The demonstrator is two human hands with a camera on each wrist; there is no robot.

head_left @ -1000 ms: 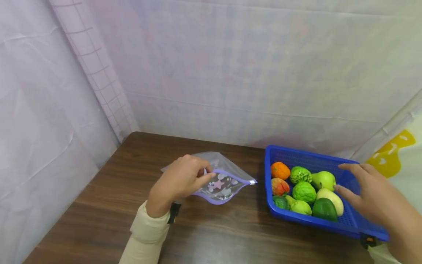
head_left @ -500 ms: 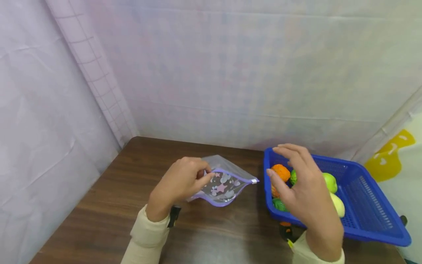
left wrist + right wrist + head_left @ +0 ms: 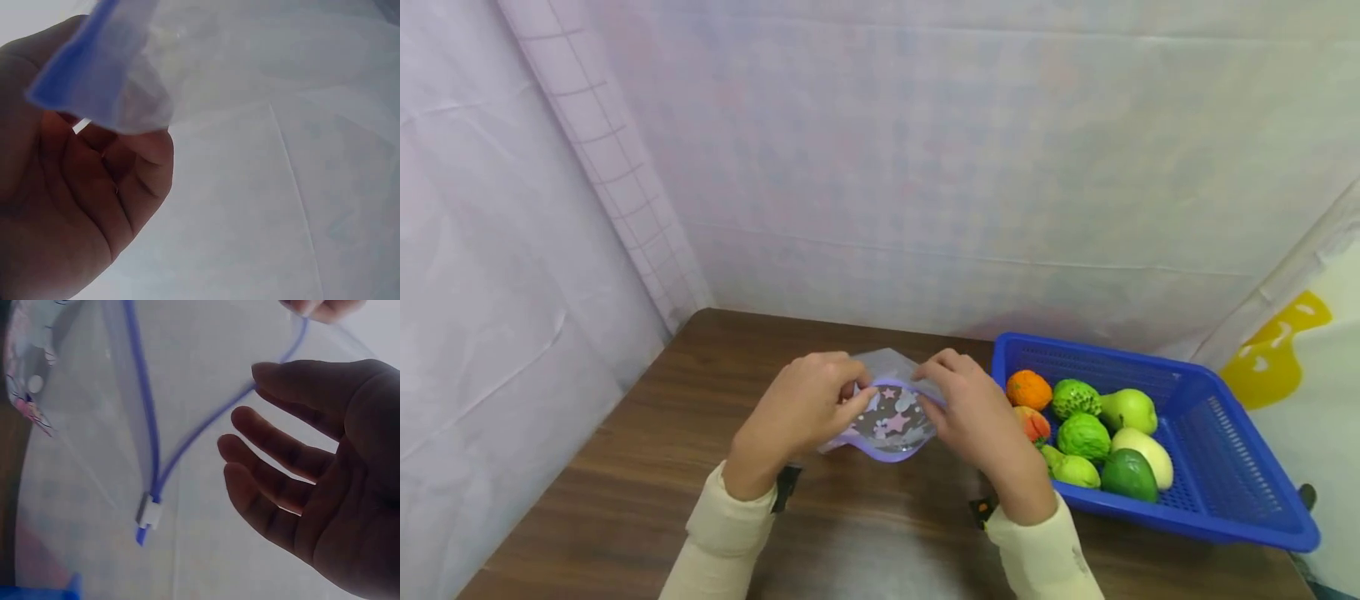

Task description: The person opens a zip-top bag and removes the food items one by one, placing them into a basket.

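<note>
A clear slider zip bag (image 3: 891, 417) with a purple rim and printed stars stands with its mouth spread above the table. My left hand (image 3: 797, 412) pinches its left edge; in the left wrist view a purple strip (image 3: 75, 69) of the bag passes over the fingers. At the bag's right side is my right hand (image 3: 977, 412), thumb and fingers apart and loosely bent. In the right wrist view a fingertip (image 3: 265, 374) meets or nearly meets the purple rim. The white slider (image 3: 149, 512) sits at the rim's end. Whatever lies beneath the bag is hidden.
A blue plastic basket (image 3: 1240, 450) stands on the right of the brown wooden table (image 3: 647, 467). It holds several fruits, among them an orange (image 3: 1028, 390), a pear (image 3: 1129, 411) and a dark green avocado-like one (image 3: 1129, 475). Pale cloth (image 3: 880, 183) hangs behind.
My right hand has moved left from over the basket to the bag's right side, bringing the fruits back into sight. The left hand keeps its pinch on the bag.
</note>
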